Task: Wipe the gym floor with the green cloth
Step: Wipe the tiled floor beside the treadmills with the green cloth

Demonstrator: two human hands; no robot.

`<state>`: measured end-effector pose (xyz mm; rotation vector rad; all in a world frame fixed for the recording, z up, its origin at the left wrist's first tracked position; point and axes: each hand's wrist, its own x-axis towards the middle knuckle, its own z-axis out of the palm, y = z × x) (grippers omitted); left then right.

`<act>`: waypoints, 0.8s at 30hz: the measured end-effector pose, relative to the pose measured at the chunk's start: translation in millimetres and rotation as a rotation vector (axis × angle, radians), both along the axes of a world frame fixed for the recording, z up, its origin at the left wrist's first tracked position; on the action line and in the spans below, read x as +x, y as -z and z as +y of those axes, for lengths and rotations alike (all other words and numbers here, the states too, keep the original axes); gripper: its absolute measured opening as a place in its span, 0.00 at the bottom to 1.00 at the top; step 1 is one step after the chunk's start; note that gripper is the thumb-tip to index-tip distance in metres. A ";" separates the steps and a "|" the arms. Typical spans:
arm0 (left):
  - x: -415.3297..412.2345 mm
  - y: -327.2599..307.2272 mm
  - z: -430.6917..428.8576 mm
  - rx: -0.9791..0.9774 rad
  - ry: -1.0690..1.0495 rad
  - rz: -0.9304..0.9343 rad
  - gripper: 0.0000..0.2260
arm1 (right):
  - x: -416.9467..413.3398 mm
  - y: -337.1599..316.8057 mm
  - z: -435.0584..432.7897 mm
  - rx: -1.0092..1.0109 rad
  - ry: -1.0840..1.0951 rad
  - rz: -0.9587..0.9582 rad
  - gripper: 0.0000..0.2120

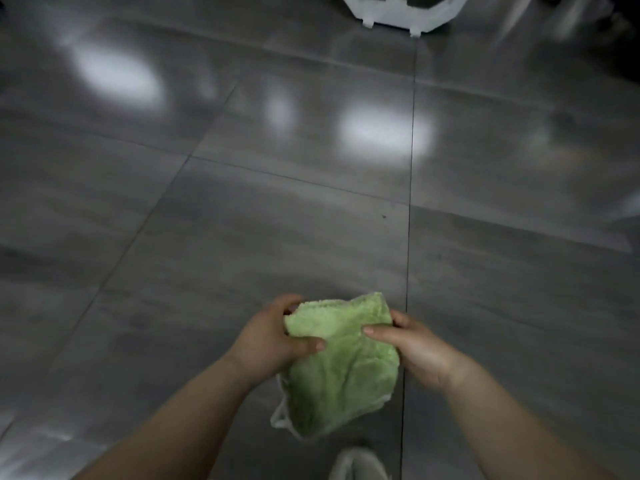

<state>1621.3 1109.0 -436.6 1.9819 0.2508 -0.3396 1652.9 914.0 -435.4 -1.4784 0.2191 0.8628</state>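
Left grip (273,341), right grip (415,351) hold green cloth (343,368) over floor (242,220), shoe (356,462) beneath.

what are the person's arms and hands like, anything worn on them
The left forearm and right forearm are bare to the frame edge, no sleeves showing. The left hand and right hand show no gloves, rings, watch or bands.

Green cloth (341,362), glossy grey floor (242,220)

Bare left forearm (180,420) and right forearm (502,420) reach forward, converging. The left hand (273,336) grips one side of the green cloth (343,368), thumb on top. The right hand (412,348) grips the opposite side the same way.
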 end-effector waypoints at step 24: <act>173.3 164.8 6.4 0.756 0.100 0.387 0.36 | 185.3 196.6 -69.2 -1.239 -0.565 -1.006 0.28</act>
